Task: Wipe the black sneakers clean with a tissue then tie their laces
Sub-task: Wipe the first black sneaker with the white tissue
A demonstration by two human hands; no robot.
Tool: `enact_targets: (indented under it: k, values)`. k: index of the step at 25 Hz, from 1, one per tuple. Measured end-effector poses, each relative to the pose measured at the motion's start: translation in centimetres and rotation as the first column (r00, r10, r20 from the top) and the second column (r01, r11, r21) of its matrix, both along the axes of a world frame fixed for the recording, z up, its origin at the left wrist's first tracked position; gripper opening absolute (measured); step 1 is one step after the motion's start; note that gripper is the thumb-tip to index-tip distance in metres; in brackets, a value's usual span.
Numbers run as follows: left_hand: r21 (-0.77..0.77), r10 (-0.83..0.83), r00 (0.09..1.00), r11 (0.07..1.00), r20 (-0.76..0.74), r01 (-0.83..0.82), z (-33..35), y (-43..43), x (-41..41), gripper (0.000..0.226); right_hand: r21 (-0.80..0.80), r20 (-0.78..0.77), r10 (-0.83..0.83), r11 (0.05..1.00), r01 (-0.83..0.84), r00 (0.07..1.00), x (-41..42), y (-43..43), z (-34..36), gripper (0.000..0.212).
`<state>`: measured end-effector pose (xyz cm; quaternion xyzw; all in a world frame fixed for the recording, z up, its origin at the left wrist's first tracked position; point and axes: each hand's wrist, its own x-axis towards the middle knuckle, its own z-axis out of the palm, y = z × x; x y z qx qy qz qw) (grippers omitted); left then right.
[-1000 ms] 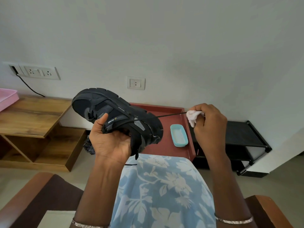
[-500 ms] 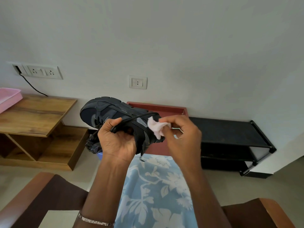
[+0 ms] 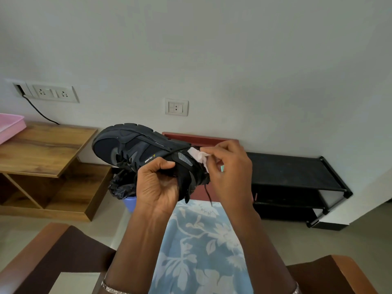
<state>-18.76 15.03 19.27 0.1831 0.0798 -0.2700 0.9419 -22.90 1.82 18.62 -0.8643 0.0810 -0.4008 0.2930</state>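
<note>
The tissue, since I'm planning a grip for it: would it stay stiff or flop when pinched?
Probably floppy: the tissue sits crumpled in the pinch of the right hand. Likely very light, since a pinch alone holds it. It might tear if rubbed hard on the sneaker.

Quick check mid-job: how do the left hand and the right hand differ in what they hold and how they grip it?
The left hand grips the black sneaker from below, palm toward the camera; the right hand pinches a tissue, back toward the camera. The left hand's fingers curl round the sneaker; the right hand uses fingertips only, at the heel end. Both meet at the sneaker.
</note>
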Motion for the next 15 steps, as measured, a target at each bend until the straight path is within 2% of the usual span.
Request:
enact_targets:
  k: [3,5,9,11,13,15]
  values:
    - [0.036,0.063,0.998,0.997,0.009,-0.063,-0.3,0.3,0.7,0.041,0.064,0.001,0.028,0.998,-0.029,1.000,-1.7,1.4,-1.4,0.023]
    - [0.030,0.064,0.997,0.997,0.033,-0.065,-0.2,0.7,0.8,0.044,0.100,0.053,0.075,0.992,-0.080,0.996,-2.7,3.0,-2.0,0.024]
    - [-0.022,-0.007,0.997,1.000,0.081,0.009,-0.1,1.2,0.5,0.038,0.067,0.090,0.141,0.987,-0.147,0.986,-2.2,4.0,-0.9,0.026]
    - [-0.077,-0.039,0.995,0.996,0.089,0.046,-0.3,1.5,0.6,0.044,0.078,0.087,0.176,0.980,-0.183,0.981,-1.8,3.7,0.0,0.029]
    - [-0.053,-0.081,0.991,0.995,0.109,0.087,-0.1,1.7,0.3,0.043,0.081,0.067,0.241,0.966,-0.246,0.968,-1.6,3.7,0.5,0.025]
    - [-0.015,-0.139,0.983,0.990,0.120,0.142,0.0,1.4,-0.3,0.032,0.083,0.028,0.308,0.947,-0.309,0.951,-1.7,4.4,1.0,0.015]
